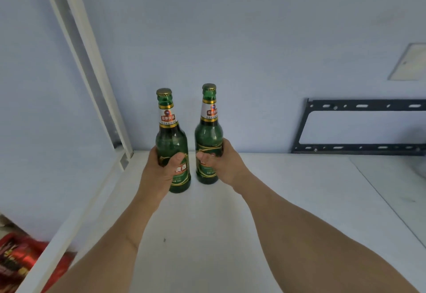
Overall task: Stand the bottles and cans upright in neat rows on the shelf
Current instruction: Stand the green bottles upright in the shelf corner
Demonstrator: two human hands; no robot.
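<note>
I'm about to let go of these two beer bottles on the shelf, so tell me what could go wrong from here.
1. The left bottle, gripped by your left hand, looks slightly tilted; released like that, it may rock or topple.
2. It stands close to the right bottle in your right hand, so the glass could clink as your hands withdraw.
3. The left bottle seems to sit nearer you, so the row on the white shelf may come out uneven.

A single wide-angle view is taken from the person's head, aimed forward and slightly down along both forearms. The white shelf point(265, 200) is seen from close above its front edge, with the back wall point(230, 27) faced squarely. Straight lines at the frame's sides are bent by the lens.
</note>
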